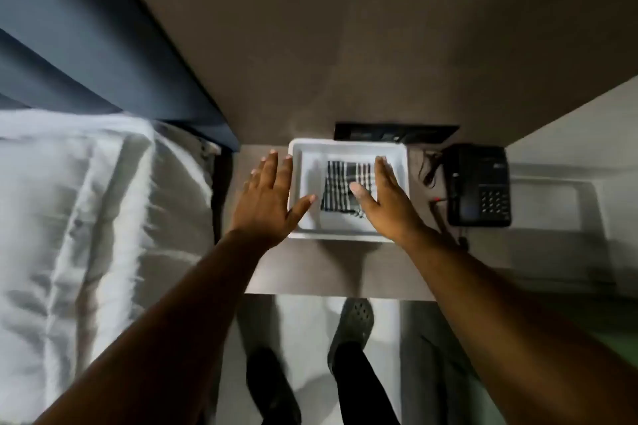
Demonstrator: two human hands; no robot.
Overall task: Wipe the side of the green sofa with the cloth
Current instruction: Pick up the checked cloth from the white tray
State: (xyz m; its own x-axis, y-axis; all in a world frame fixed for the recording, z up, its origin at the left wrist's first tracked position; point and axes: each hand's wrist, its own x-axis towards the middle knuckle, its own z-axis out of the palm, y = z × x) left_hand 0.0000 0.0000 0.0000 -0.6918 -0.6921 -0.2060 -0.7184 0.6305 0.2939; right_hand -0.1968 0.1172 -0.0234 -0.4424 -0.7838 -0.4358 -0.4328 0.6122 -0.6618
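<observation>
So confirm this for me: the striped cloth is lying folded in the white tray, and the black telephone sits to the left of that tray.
One slip: the black telephone sits to the right of the white tray, not the left, as the head view shows. The striped cloth does lie folded in the tray.

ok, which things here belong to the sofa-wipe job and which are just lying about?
For the job:
striped cloth, folded in the white tray
left hand and right hand, both open over the tray

Lying about:
black phone
white bedding
grey shoe

The sofa is not clearly in view.
</observation>
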